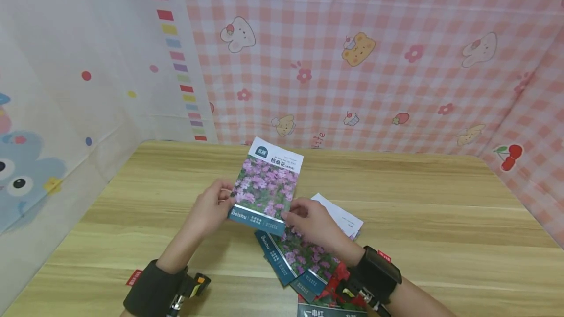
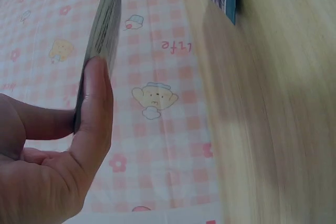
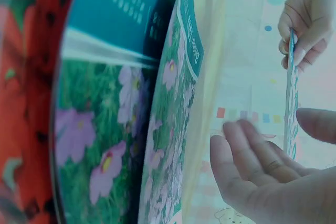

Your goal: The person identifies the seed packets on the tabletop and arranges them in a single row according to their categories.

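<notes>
Left hand [image 1: 210, 209] pinching seed packet [image 1: 267, 186] by left edge; right hand [image 1: 310, 221] pinching bottom right corner; packet lifting above table [image 1: 418, 219], over packet pile [image 1: 304, 258]; open table both sides.

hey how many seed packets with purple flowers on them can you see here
3 show clearly: one held packet raised between the left hand and right hand, and two overlapping packets on the table under the right hand. More may be hidden in that pile.
</notes>
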Demonstrator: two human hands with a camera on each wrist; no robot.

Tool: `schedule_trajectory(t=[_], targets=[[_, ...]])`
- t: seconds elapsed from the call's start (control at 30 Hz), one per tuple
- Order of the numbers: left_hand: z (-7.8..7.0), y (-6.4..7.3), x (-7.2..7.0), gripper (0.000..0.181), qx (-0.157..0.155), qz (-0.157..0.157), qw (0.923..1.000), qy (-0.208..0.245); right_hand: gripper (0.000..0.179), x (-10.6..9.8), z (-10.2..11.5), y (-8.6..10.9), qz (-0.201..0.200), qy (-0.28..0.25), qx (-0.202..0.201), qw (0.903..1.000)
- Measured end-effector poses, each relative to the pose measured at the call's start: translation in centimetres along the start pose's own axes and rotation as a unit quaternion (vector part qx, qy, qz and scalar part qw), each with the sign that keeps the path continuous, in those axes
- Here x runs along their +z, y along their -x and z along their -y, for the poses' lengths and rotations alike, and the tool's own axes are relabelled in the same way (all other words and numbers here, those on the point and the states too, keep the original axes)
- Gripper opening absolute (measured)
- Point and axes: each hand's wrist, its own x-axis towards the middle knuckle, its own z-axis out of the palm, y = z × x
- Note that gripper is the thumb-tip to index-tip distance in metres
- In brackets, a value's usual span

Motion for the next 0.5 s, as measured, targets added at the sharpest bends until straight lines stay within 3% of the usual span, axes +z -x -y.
schedule_trajectory(t=[0.23, 0.5], targets=[[0.04, 0.32, 0.06, 0.025, -0.008, 0.016, 0.9998, -0.001, 0.015, 0.11, 0.66, 0.07, -0.009, -0.111, 0.066, 0.9916], [0.07, 0.5, 0.09, 0.024, -0.005, 0.008, 0.9999, -0.014, 0.011, 0.18, 0.64, 0.08, 0.0, -0.15, 0.066, 0.9865]])
